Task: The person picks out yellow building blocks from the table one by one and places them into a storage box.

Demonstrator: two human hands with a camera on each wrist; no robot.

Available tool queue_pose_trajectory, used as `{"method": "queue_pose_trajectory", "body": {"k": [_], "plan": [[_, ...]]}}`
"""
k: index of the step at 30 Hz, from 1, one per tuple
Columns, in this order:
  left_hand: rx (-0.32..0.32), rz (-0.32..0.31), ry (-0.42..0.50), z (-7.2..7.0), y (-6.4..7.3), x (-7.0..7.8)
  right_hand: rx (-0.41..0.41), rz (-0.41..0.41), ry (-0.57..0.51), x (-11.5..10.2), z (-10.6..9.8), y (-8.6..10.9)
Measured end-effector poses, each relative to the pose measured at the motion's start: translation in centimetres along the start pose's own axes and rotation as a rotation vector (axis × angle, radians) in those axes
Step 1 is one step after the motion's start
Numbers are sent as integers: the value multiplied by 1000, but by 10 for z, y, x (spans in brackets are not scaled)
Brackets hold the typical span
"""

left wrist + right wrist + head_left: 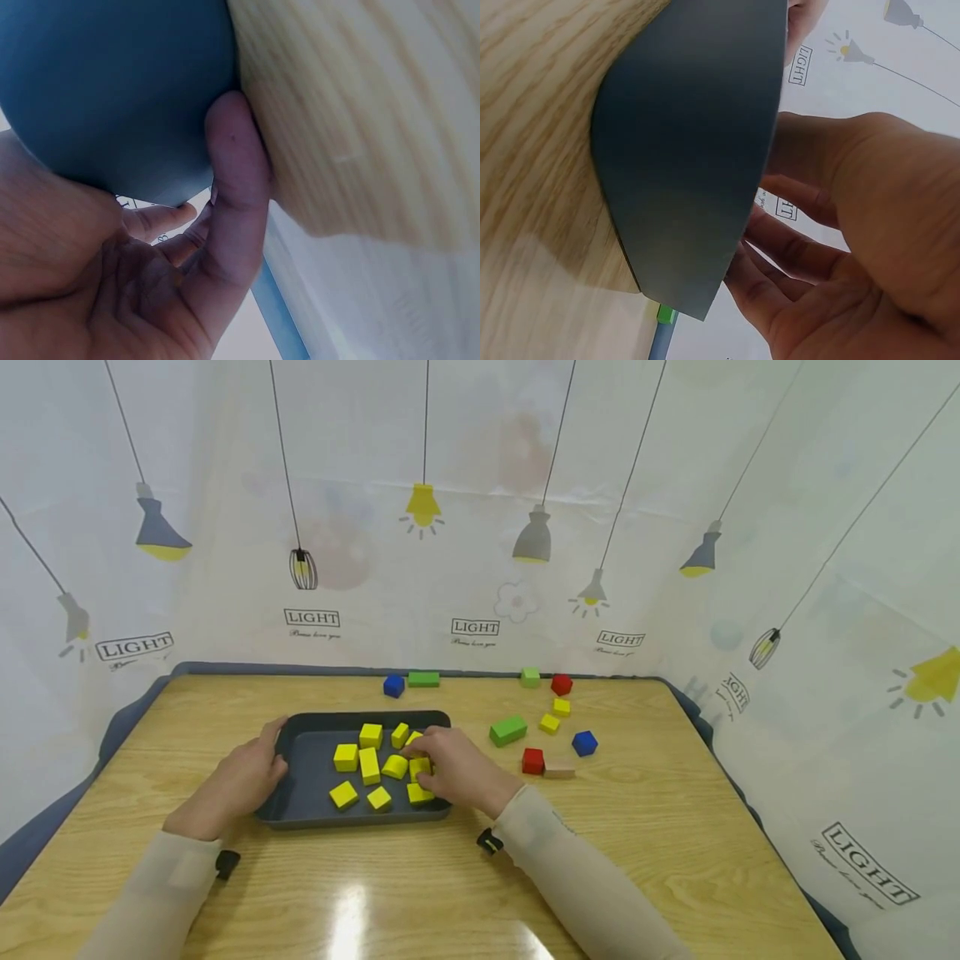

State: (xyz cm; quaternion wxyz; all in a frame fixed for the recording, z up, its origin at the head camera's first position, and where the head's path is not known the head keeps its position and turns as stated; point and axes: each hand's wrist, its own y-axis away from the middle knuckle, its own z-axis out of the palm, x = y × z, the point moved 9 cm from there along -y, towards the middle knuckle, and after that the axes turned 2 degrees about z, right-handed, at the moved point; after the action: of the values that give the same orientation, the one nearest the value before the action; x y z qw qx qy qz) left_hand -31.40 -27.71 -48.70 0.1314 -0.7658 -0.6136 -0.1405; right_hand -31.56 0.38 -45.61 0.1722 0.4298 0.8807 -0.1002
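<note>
A dark grey tray (315,820) lies on the wooden table with several yellow blocks (369,767) inside, mostly cubes plus a half-round piece (394,767). At its left end, my left hand (243,777) grips the side wall; the left wrist view shows a finger (236,165) against the outside of the wall. My right hand (461,768) reaches over the right end into the tray. Its thumb and forefinger close on opposite sides of a yellow cube (418,768). In the right wrist view, the tray wall (690,150) hides those fingertips.
Right of the tray lie a green block (508,731), a red cube (533,761) against a plain wooden block (558,768), a blue cube (585,743) and two yellow cubes (550,724). Along the back edge stand another blue cube (393,686), green blocks (423,679) and a red cube (562,684).
</note>
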Motion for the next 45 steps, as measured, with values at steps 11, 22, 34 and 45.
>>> {"method": "queue_pose_trajectory", "body": {"k": [11, 22, 34, 45], "plan": [[5, -3, -4, -2, 2, 0, 14, 9, -42, 4, -13, 4], [17, 20, -6, -2, 3, -1, 104, 120, -119, 57, -45, 15], [2, 7, 11, -1, 1, 3, 194, 231, -120, 134, -75, 38], [8, 9, 13, -2, 3, 5, 212, 336, -113, 187, -74, 54]]}}
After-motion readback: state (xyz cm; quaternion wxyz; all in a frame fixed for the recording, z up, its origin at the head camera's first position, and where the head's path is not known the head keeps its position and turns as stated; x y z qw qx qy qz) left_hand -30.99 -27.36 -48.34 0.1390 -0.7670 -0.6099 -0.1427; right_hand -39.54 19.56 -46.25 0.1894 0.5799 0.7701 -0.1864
